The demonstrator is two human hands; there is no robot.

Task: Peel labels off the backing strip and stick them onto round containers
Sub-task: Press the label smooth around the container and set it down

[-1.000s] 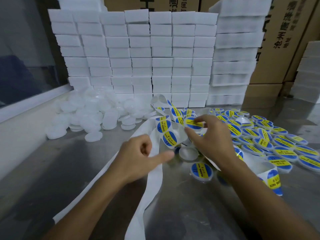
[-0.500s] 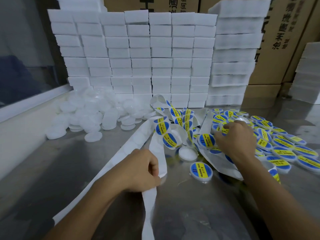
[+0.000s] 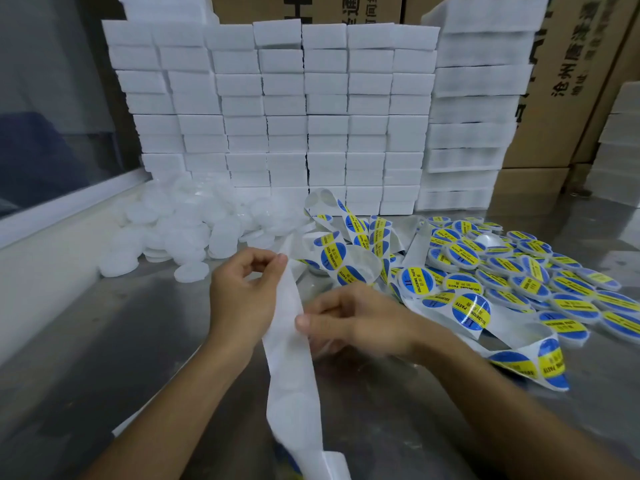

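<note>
1. Grip, left hand (image 3: 242,299): fingers curled, thumb and forefinger pinching the white backing strip (image 3: 292,344) by its edge near frame centre, just above the right hand.
2. Grip, right hand (image 3: 360,320): thumb and fingertips pressed together on the same strip's right edge, lower down. Can't tell if a label is betw. the fingers; that part is blurred.
3. Strip: bare white w/ faint round outlines where it runs from the left hand's pinch down to the bottom centre edge of frame. Behind the hands it loops up and back, carrying round blue-and-yellow labels (image 3: 332,256) marked "SOLDERING PASTE"; another stretch w/ labels curls at lower right.
4. Labelled round containers (image 3: 519,271): low, flat, each w/ blue-yellow label on top, heaped at centre right of frame, touching and overlapping.
5. Unlabelled white containers (image 3: 194,230): loose pile at centre left, beside the strip's far loop.
6. Pose: both forearms enter from the bottom, converging at frame centre; left hand higher, knuckles facing the camera; right hand lower, back of hand up, wrist over the steel tabletop (image 3: 104,341).
7. Backdrop: stacked white boxes (image 3: 284,109) across upper centre, brown cartons (image 3: 571,81) upper right.
</note>
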